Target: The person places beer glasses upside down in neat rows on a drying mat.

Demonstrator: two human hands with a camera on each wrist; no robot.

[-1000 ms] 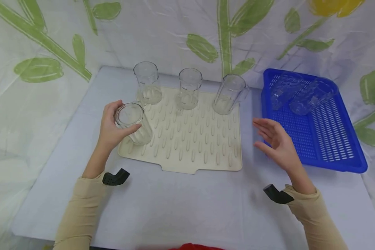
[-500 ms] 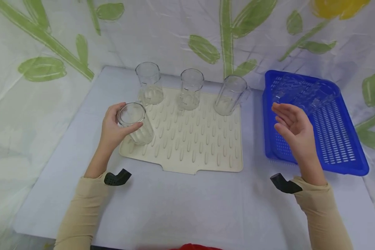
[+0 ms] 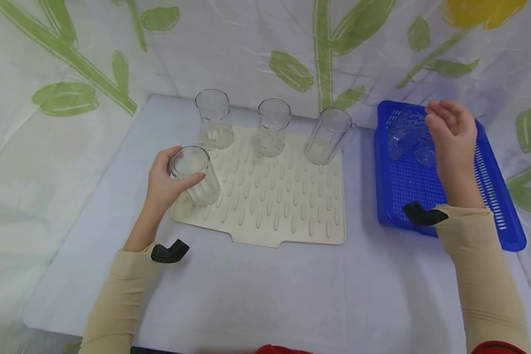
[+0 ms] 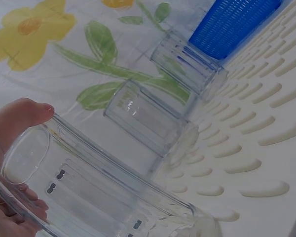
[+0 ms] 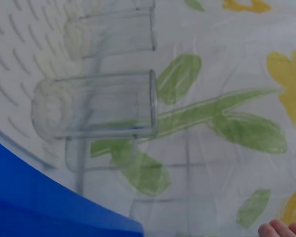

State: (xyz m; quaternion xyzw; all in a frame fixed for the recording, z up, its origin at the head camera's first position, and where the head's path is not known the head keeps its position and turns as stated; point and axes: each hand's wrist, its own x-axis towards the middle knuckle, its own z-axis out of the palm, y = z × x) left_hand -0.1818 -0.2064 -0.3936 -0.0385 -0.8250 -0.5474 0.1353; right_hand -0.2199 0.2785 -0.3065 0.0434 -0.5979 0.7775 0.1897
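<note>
My left hand (image 3: pixel 161 182) grips a clear glass mug (image 3: pixel 207 189) around its upper part, thumb on the near side. This mug stands on the front left of a cream drying mat (image 3: pixel 256 231). In the left wrist view, the thumb and fingers wrap the mug's (image 4: pixel 103 182) rim end. My right hand (image 3: pixel 456 147) hovers over the blue basket (image 3: pixel 382 196), holding nothing, its fingers loosely bent. Two glass mugs lie in the basket: one (image 3: pixel 400 140) shows at its left, while the other (image 3: pixel 425 155) is mostly hidden behind the hand. Only fingertips (image 5: pixel 281 229) enter the right wrist view.
Along the mat's back edge stand three more glass mugs: a left one (image 3: pixel 217 120), a middle one (image 3: pixel 273 128) and a right one (image 3: pixel 327 137) whose handle points right. A white sheet (image 3: pixel 230 59) with printed flowers hangs behind the white table (image 3: pixel 265 295).
My right hand has moved right and away from me, from beside the basket to above the mugs in it. The left hand keeps its grip on the mug in the same place.
</note>
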